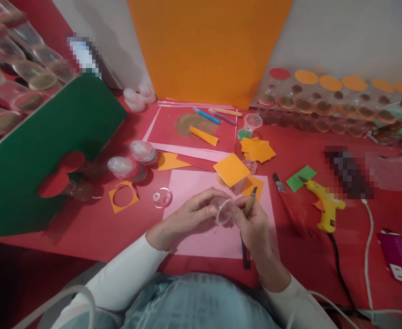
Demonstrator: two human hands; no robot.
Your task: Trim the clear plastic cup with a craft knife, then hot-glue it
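My left hand (201,208) grips a small clear plastic cup (224,212) by its side, its round rim turned toward my right hand. At that rim, the fingers of my right hand (254,224) press against the plastic. The same hand also holds a slim tool with a brown handle (249,206) and a metal tip pointing away from me. A dark strip (245,253) shows below the right palm; whether it belongs to the tool I cannot tell. Under both hands lies a pink sheet (194,242). A clear round lid (162,198) rests just left of it.
Orange paper squares (231,169) lie beyond my hands. To the right are a red-handled cutter (290,208) and a yellow glue gun (324,203) with a cord. A green board (50,160) stands at left, near stacked plastic cups (125,168). Bottle rows line the back right.
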